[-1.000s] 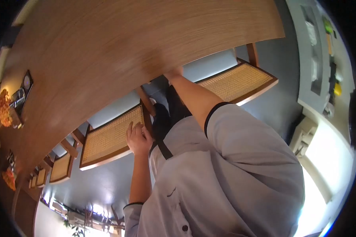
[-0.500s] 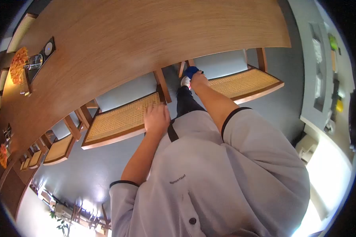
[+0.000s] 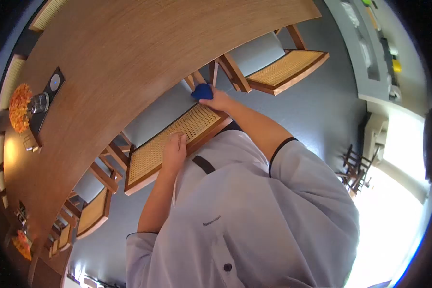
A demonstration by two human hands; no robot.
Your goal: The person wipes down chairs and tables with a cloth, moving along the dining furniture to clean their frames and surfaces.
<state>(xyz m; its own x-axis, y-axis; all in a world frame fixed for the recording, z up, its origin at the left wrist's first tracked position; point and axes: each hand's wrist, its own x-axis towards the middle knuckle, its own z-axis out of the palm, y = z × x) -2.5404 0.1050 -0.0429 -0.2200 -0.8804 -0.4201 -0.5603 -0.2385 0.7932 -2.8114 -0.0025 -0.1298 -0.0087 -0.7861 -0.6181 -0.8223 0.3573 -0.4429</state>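
A bunched dark-blue cloth (image 3: pixel 202 91) is in my right hand (image 3: pixel 218 100), whose fingers are closed around it. It is at the right upper corner of the nearest chair, close to the table edge. This chair has a woven cane back (image 3: pixel 151 152) in a brown wooden frame and a pale grey seat (image 3: pixel 161 115). My left hand (image 3: pixel 174 152) lies over the lower middle of the cane back and its frame, fingers loosely extended with nothing seen in them. Whether it presses on the chair cannot be told.
A long wooden table (image 3: pixel 129 57) runs along the chairs. It carries orange flowers (image 3: pixel 21 108), a glass (image 3: pixel 39 102) and a dark tray (image 3: pixel 57 77). Another cane chair (image 3: pixel 288 69) stands to the right, and several more to the left. Grey floor (image 3: pixel 293 110) lies behind them.
My view has shifted and turned along the table. My right hand, with the blue cloth, has moved from the right-hand chair to the nearest chair's corner. My left hand stays at a cane back.
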